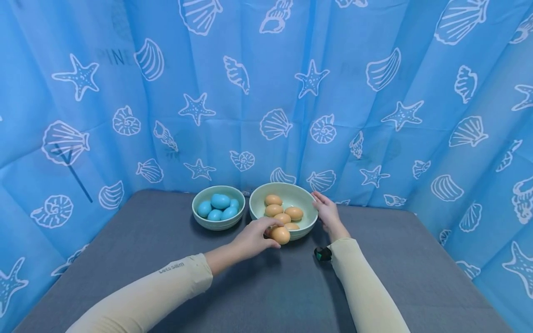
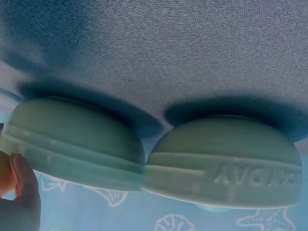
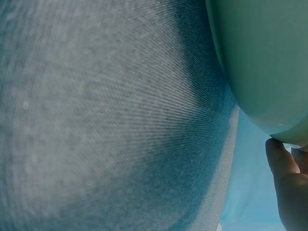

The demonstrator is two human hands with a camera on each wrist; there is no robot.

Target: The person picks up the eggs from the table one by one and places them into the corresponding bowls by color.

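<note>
My left hand [image 1: 253,239] pinches a brown egg [image 1: 280,236] at the near rim of the larger pale green bowl [image 1: 307,217]. In the left wrist view the thumb [image 2: 26,185] shows beside part of that egg [image 2: 6,173]. Inside this bowl lie several brown eggs [image 1: 273,210]; the held egg and hand partly cover the nearest ones. My right hand [image 1: 329,215] grips the bowl's right rim; in the right wrist view its thumb [image 3: 281,159] touches the bowl's edge [image 3: 269,72].
Left of the larger bowl stands a smaller pale green bowl [image 1: 218,225] with several blue eggs [image 1: 220,200]. Both bowls rest on a grey cloth-covered table [image 1: 266,296]. Behind them hangs a blue shell-patterned curtain [image 1: 266,92]. A small black object [image 1: 322,253] is at the right wrist.
</note>
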